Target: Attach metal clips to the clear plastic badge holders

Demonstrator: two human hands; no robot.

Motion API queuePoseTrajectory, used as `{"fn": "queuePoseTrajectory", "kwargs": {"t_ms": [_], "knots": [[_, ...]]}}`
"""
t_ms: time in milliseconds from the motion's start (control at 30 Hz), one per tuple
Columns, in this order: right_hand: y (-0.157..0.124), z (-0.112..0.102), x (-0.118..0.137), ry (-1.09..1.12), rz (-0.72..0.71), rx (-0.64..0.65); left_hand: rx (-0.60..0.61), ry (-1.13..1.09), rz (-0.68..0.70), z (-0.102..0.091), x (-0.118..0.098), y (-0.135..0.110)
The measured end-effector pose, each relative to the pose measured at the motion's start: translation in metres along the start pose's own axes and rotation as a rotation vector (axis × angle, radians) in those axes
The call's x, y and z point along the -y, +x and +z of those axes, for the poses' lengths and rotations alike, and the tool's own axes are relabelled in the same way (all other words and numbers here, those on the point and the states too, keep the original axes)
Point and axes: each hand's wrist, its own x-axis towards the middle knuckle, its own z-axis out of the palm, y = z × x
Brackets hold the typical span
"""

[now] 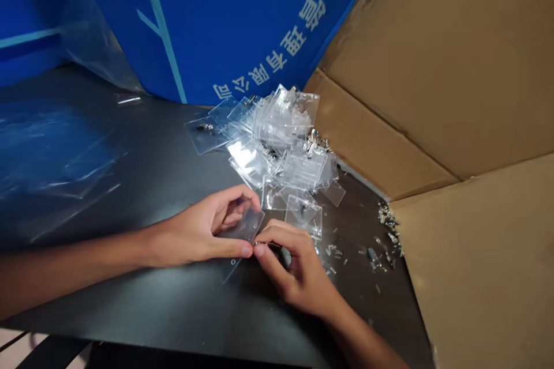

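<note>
My left hand (212,228) is closed on a clear plastic badge holder (247,225), thumb on the near side and fingers behind it. The holder is tilted, with a small round hole near its lower corner. My right hand (294,259) pinches a small metal clip (265,245) at the holder's edge, close to my left thumb. Most of the clip is hidden by my fingers. Just beyond my hands lies a pile of clear badge holders (298,167), some with metal clips among them.
Loose metal clips (388,228) lie along the dark table's (173,294) right edge, beside brown cardboard (480,253). Small clear scraps (333,252) are scattered near my right hand. Clear plastic bags (56,150) lie at left. A blue printed panel (225,17) stands at the back.
</note>
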Motion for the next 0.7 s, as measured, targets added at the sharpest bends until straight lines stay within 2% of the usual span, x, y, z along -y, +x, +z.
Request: {"fn": "queuePoseTrajectory", "kwargs": {"t_ms": [133, 233, 333, 433, 533, 700], "knots": [[0.002, -0.002, -0.008, -0.015, 0.098, -0.121, -0.176, 0.017, 0.058, -0.001, 0.013, 0.002], [0.006, -0.006, -0.014, 0.130, 0.213, -0.186, -0.291, 0.025, 0.116, 0.001, 0.022, 0.005], [0.012, -0.015, -0.014, 0.321, 0.333, -0.245, -0.325, 0.044, 0.115, 0.003, 0.024, 0.006], [0.022, -0.029, -0.007, 0.383, 0.396, -0.265, -0.347, 0.096, 0.076, 0.004, 0.021, 0.004], [0.042, -0.050, 0.002, 0.295, 0.394, -0.278, -0.358, 0.116, 0.069, 0.002, 0.020, 0.003], [0.096, -0.092, 0.002, -0.083, 0.267, -0.354, -0.274, 0.010, 0.046, -0.006, 0.022, 0.004]]}}
